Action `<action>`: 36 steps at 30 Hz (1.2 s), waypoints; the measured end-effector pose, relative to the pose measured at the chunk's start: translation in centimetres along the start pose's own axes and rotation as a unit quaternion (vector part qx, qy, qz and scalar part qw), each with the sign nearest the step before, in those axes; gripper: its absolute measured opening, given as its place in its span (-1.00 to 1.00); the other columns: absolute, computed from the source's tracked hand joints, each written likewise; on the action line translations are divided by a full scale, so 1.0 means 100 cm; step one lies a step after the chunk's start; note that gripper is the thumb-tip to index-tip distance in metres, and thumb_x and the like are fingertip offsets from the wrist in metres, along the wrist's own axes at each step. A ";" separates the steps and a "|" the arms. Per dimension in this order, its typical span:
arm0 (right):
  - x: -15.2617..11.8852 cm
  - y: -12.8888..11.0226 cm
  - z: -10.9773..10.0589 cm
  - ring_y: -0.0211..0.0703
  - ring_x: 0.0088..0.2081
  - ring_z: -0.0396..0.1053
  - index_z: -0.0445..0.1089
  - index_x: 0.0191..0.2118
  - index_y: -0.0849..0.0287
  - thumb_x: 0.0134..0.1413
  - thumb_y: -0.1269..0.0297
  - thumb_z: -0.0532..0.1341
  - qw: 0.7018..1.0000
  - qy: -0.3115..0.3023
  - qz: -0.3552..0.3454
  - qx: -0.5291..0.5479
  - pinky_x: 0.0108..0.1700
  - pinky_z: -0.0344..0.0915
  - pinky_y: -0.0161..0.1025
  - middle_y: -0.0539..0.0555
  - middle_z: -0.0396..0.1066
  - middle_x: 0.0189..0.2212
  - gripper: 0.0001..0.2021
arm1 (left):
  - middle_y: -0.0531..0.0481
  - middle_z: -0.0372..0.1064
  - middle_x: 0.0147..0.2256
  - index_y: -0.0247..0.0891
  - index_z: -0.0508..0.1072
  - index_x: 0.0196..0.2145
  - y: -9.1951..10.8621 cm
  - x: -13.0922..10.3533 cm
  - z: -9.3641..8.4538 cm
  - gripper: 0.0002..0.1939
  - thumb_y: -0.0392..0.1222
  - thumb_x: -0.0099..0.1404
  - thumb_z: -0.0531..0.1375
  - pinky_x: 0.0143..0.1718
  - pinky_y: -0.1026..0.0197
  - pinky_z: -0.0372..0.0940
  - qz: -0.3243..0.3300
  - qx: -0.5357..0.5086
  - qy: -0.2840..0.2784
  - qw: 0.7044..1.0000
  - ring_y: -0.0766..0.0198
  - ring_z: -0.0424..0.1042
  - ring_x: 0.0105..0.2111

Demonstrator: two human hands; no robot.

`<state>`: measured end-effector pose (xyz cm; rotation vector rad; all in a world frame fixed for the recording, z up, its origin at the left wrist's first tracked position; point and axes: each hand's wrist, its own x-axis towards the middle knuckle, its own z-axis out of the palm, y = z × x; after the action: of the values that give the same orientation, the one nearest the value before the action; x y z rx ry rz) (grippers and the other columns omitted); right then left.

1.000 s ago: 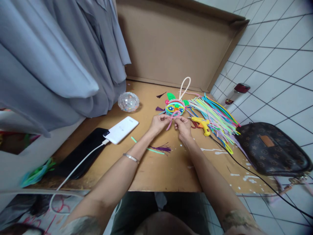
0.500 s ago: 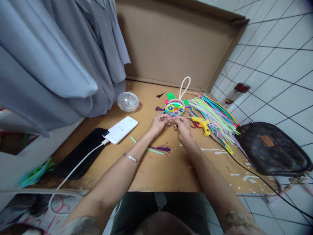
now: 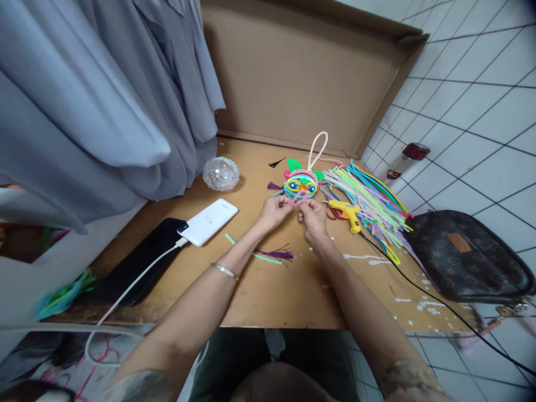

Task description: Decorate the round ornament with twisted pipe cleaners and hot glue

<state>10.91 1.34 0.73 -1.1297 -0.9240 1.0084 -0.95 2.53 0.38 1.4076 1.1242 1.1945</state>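
Note:
Between my fingertips a pink pipe cleaner (image 3: pixel 300 196) is bent into a loop. My left hand (image 3: pixel 276 211) pinches it on one side, and my right hand (image 3: pixel 313 216) pinches it on the other. Just beyond them lies a colourful animal-face ornament (image 3: pixel 302 181) with green ears, blue eyes and a cream hanging loop (image 3: pixel 319 146). The pink loop overlaps its lower part in the view; whether they touch I cannot tell. A yellow glue gun (image 3: pixel 347 213) rests close to my right hand. Nearer the front, a purple tassel (image 3: pixel 281 254) and a pale green strip (image 3: pixel 268 258) lie below my left wrist.
Many coloured pipe cleaners (image 3: pixel 365 198) are heaped at the right, beside a brown patterned bag (image 3: pixel 473 257). On the left are a clear ball (image 3: pixel 221 173), a white power bank (image 3: pixel 211 222) with a cable and a black case (image 3: pixel 138 268). Cardboard (image 3: pixel 301 78) stands behind.
The pink loop looks narrower and sits slightly lower between my fingers. Both hands stay almost in place, and the view has shifted very slightly.

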 end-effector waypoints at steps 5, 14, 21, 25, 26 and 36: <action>-0.002 0.000 0.003 -0.43 -0.65 0.07 0.32 -0.58 0.11 -0.32 0.18 0.30 0.999 -0.001 -0.012 0.048 -0.57 0.02 -0.40 -0.17 0.22 -0.72 -0.83 | 0.19 0.19 -0.70 -0.25 0.36 -0.58 0.004 -0.004 0.009 -0.84 -0.25 0.10 0.24 -0.63 0.29 -0.04 -0.024 -0.109 0.012 0.994 0.47 0.06 -0.72; 0.005 -0.005 -0.009 -0.39 -0.64 0.17 0.37 -0.56 0.12 -0.34 0.05 0.44 0.996 -0.083 -0.015 -0.024 -0.59 0.10 -0.39 -0.12 0.31 -0.69 -0.68 | 0.14 0.26 -0.69 -0.29 0.40 -0.62 0.007 -0.003 0.006 -0.80 -0.26 0.07 0.32 -0.72 0.33 -0.03 -0.027 -0.182 0.006 0.983 0.50 0.09 -0.77; -0.003 0.006 0.005 -0.39 -0.64 0.18 0.32 -0.53 0.11 -0.19 0.11 0.35 0.998 -0.026 -0.045 0.046 -0.56 0.13 -0.40 -0.14 0.29 -0.69 -0.75 | 0.07 0.31 -0.66 -0.30 0.38 -0.63 0.010 -0.009 0.020 -0.78 -0.24 0.05 0.33 -0.64 0.35 0.13 -0.063 -0.277 -0.010 0.959 0.42 0.28 -0.66; -0.003 0.006 0.005 -0.39 -0.62 0.16 0.28 -0.53 0.10 -0.11 0.13 0.34 0.999 -0.003 -0.023 0.035 -0.54 0.15 -0.40 -0.14 0.27 -0.68 -0.76 | 0.05 0.36 -0.64 -0.32 0.43 -0.58 0.006 -0.009 0.024 -0.82 -0.24 0.03 0.35 -0.58 0.33 0.19 -0.075 -0.290 -0.003 0.954 0.40 0.30 -0.63; -0.002 0.005 0.004 -0.39 -0.62 0.16 0.28 -0.53 0.10 -0.11 0.14 0.34 0.999 -0.005 -0.021 0.032 -0.54 0.14 -0.40 -0.14 0.27 -0.68 -0.75 | 0.04 0.37 -0.63 -0.32 0.45 -0.56 0.005 -0.008 0.023 -0.82 -0.23 0.01 0.37 -0.59 0.32 0.18 -0.077 -0.287 0.000 0.955 0.39 0.31 -0.62; 0.000 0.003 -0.002 -0.39 -0.61 0.08 0.28 -0.56 0.10 -0.16 0.04 0.36 0.999 -0.031 -0.042 -0.013 -0.54 0.02 -0.38 -0.14 0.23 -0.68 -0.69 | 0.06 0.39 -0.61 -0.34 0.58 -0.47 0.000 -0.002 0.012 -0.79 -0.16 -0.01 0.45 -0.53 0.32 0.10 -0.013 -0.231 0.017 0.973 0.44 0.20 -0.61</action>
<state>11.10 1.30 0.44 -1.0774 -1.0278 0.9691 0.18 2.18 0.25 1.0152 0.8134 1.3609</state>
